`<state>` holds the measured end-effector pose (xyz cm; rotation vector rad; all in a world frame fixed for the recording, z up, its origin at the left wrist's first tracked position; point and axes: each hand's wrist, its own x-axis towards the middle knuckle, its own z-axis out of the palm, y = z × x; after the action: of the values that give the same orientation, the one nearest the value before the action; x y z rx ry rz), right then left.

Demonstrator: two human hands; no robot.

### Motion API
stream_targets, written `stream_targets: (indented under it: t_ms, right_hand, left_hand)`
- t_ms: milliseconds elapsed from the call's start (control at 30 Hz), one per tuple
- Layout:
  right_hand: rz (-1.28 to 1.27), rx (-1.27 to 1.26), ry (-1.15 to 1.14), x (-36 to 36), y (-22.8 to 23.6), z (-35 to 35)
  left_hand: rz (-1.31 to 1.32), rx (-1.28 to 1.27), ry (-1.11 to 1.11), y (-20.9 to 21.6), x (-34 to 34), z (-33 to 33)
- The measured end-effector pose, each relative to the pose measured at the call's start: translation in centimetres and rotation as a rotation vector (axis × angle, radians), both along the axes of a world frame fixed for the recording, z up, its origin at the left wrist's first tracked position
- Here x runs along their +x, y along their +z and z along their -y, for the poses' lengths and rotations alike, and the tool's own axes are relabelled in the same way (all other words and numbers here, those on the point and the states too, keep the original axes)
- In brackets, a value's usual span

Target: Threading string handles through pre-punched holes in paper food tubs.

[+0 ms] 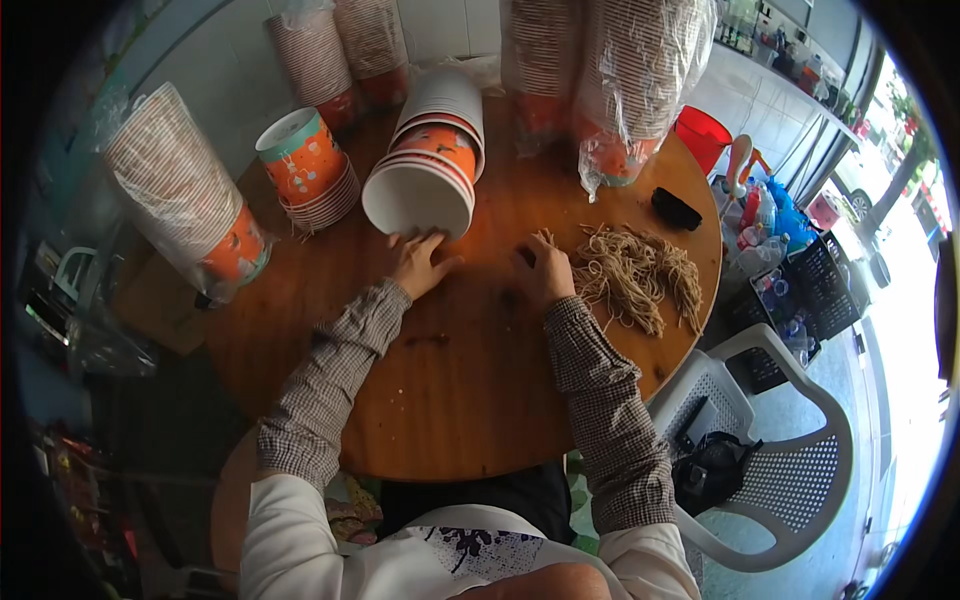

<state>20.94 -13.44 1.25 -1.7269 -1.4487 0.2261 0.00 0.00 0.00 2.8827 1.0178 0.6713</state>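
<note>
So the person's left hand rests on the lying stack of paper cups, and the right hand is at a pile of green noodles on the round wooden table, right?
Not quite: the pile of noodles is pale tan, not green, as the head view shows. The left hand does touch the lying stack of white-and-orange paper cups, and the right hand is at the noodles on the round wooden table.

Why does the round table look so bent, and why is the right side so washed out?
In the head view, the fisheye lens bows the table edge and darkens the corners; daylight from the street overexposes the right rim behind the white plastic chair; the left hand and right hand sit sharp mid-frame.
</note>
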Motion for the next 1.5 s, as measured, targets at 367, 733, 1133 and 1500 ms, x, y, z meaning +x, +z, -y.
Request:
stream_targets:
  t_ms: [367,733,1133,1500]
  right_hand:
    - [-0.988,0.202,0.369,-3.1,-0.9,-2.2]
    - [-1.045,0.18,0.436,-4.0,-1.1,-3.1]
    - [-1.02,0.268,0.301,-3.1,-2.6,-6.3]
    - [-0.944,0.255,0.273,-4.2,-1.8,-5.5]
  left_hand:
    - [0.217,0.147,0.027,-0.8,1.7,2.0]
    - [0.206,0.21,0.033,0.1,2.5,3.5]
    - [0.066,0.281,-0.026,0.2,2.2,5.5]
    - [0.17,0.271,0.143,3.4,5.6,-3.0]
